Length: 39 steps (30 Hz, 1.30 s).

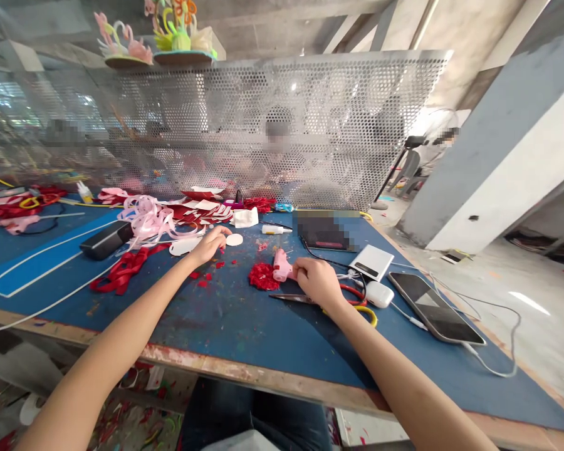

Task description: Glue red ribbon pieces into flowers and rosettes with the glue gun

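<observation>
My left hand (210,245) reaches over the table, its fingers curled at the left edge of a small round white disc (235,240); the fingertips are partly hidden. Small red scraps (203,284) lie just below it. My right hand (320,280) is closed around the handle of a pink hot glue gun (282,267), whose nozzle end rests by a red ruffled rosette (262,277). Scissors (294,298) with red and yellow handles lie partly under my right hand. A white oval piece (184,246) sits beside my left wrist.
Pink ribbon (148,216), red ribbon (122,270) and a black case (106,240) are at left. A glue bottle (275,230) lies in the middle. A power bank (372,262), white earbud case (380,294) and cabled phone (435,307) are at right. A perforated metal screen (244,131) rises behind.
</observation>
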Motion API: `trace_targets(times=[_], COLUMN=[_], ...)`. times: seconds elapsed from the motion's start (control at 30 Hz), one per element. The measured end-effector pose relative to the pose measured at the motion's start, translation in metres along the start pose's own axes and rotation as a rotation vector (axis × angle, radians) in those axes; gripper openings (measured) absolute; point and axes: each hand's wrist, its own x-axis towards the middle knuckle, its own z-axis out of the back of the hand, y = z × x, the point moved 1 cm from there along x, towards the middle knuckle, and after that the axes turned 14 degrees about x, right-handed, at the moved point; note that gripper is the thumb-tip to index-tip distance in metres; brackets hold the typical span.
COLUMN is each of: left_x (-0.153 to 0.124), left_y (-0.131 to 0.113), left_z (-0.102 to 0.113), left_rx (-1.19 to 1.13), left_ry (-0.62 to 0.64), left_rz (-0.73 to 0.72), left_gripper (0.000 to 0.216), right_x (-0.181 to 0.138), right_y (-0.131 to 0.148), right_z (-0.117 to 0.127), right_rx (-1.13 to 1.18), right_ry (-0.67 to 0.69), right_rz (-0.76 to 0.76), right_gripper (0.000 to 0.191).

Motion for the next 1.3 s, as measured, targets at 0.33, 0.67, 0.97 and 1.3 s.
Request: trace_targets(times=[0.33, 0.67, 0.97, 1.3], left_x=[-0.009, -0.003, 0.018, 0.059], left_y=[-0.011, -0.024, -0.016, -0.061], left_z=[-0.005, -0.005, -0.002, -0.027], left_rx=[0.317, 0.295, 0.274, 0.432], left_ry=[0.004, 0.072, 0.15, 0.281], left_rz=[-0.093, -0.066, 0.007, -0.162], left_gripper=[0.027, 0.042, 0.032, 0.028], right_x=[-0.051, -0.141, -0.106, 0.033], right_y=[-0.023, -0.089, -0.051, -0.007], right_z=[0.048, 0.075, 0.062, 0.018], right_rx=[-0.24, -0.384, -0.26, -0.159], right_ry=[-0.24, -0.331, -0.139, 0.118], right_rz=[-0.079, -0.46, 0.217, 0.56], right_gripper=[0.04, 0.061, 0.028, 0.017])
